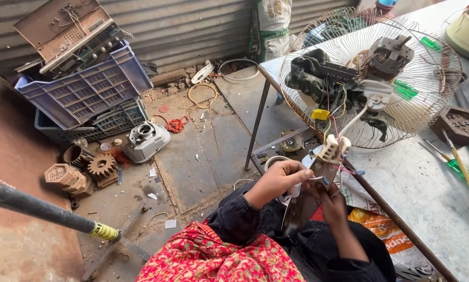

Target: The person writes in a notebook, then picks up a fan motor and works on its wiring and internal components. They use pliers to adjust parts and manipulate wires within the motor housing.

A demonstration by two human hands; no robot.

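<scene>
Both arms in dark sleeves come up from the lower middle of the frame, bent at the elbows. The left hand (277, 180) has its fingers curled closed, and the right hand (331, 201) is closed just beside it, lower right

White printed sack (274, 21) stands against the wall ahead; orange-white bag (386, 230) lies under the table beside my knee.

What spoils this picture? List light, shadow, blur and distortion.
Head view: hard sunlight washes out the table at right; the hands, left hand and right hand, sit in softer shade; the wide lens bends the edges, so the corrugated wall leans; focus sharp throughout, no motion blur.
</scene>
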